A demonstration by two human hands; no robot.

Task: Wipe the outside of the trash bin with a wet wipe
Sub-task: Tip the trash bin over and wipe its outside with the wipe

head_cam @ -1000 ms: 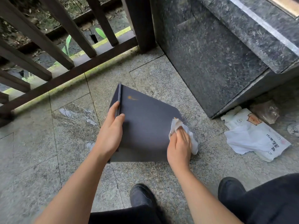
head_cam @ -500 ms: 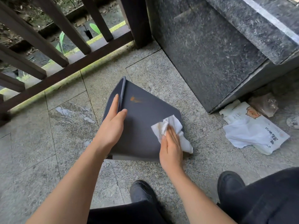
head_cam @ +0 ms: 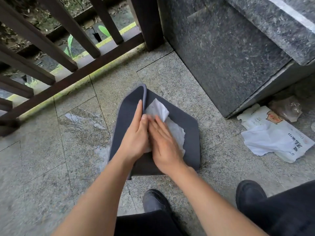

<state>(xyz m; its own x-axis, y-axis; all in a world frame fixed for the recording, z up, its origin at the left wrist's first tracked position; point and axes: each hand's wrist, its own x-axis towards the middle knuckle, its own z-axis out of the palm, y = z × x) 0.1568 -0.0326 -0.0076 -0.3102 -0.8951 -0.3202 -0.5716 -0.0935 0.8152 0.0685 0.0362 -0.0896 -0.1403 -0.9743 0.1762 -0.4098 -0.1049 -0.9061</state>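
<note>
My right hand [head_cam: 163, 142] has swept the wipe [head_cam: 170, 126] up and across the bin [head_cam: 187, 133], from the bin's right edge a second ago to its top rim now. The hand lies flat, fingers straight and together, pressing the wipe onto the bin's dark side; it looks a little blurred, so I judge the stroke is still running. The wipe has opened out as well: it was bunched under my palm, and now it spreads beyond my fingers toward the rim and off to the right of the hand.

My left hand [head_cam: 136, 135] has hardly shifted. It holds the bin at its rim, fingers straight along the lip and thumb tucked against my right hand, so the two hands touch. I cannot tell how far the fingers wrap over the lip.

The bin lies tipped on the floor [head_cam: 76, 159] in front of my shoes, its broad side up. The orange smear near the rim, plain half a second ago, is now under the wipe, so this pass is probably taking it off; I can't confirm it until the wipe lifts. This face looks nearly covered. The faces turned away from me and against the floor are not wiped from here, so I judge the bin needs turning next.
</note>
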